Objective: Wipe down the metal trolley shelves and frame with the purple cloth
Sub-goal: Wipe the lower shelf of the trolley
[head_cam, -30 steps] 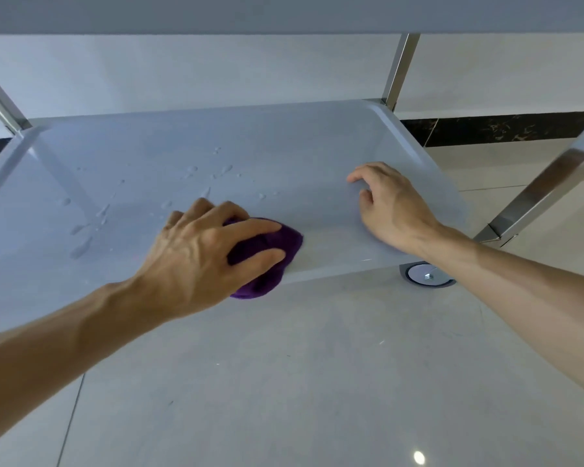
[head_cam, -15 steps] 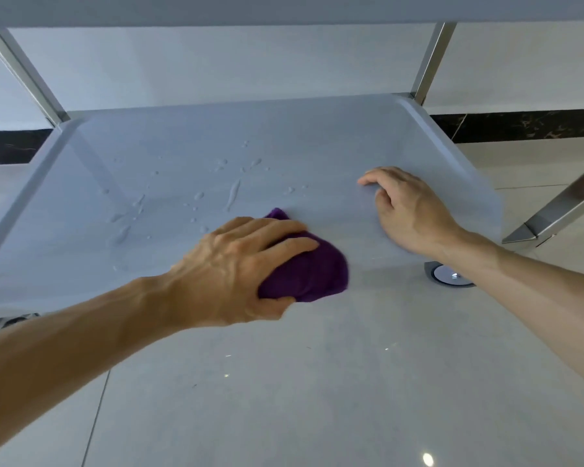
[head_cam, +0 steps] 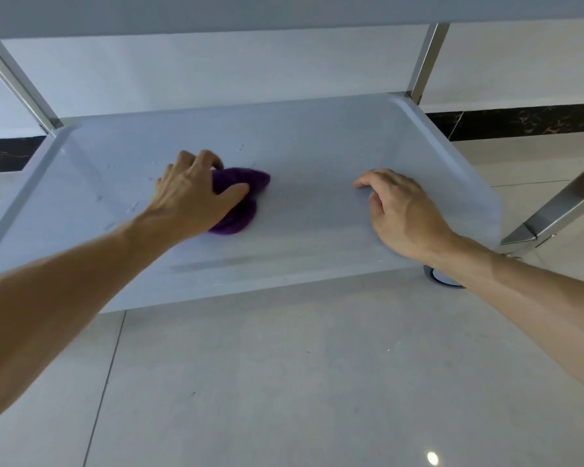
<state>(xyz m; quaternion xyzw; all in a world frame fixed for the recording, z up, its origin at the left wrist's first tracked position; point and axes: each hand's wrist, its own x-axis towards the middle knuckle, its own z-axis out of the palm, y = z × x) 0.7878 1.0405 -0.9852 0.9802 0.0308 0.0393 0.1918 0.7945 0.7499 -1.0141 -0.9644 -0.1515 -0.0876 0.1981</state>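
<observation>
left hand (head_cam: 196, 193) gripping purple cloth (head_cam: 240, 200) on shelf (head_cam: 317, 146), caster (head_cam: 444, 278) beneath

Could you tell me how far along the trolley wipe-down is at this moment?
Looks done: nothing for certain. In hand: the left hand presses the purple cloth mid-shelf while the right hand rests on the lower shelf. Left: droplets near the left edge, and seemingly the frame posts.

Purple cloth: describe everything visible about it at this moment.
The purple cloth is a soft, deep-violet fabric, bunched into a rounded wad. It lies on the trolley's lower shelf, left of the middle. The left hand grips it from above, thumb along its near side and fingers curled over the far edge, hiding its left part. The right hand rests apart from it.
</observation>
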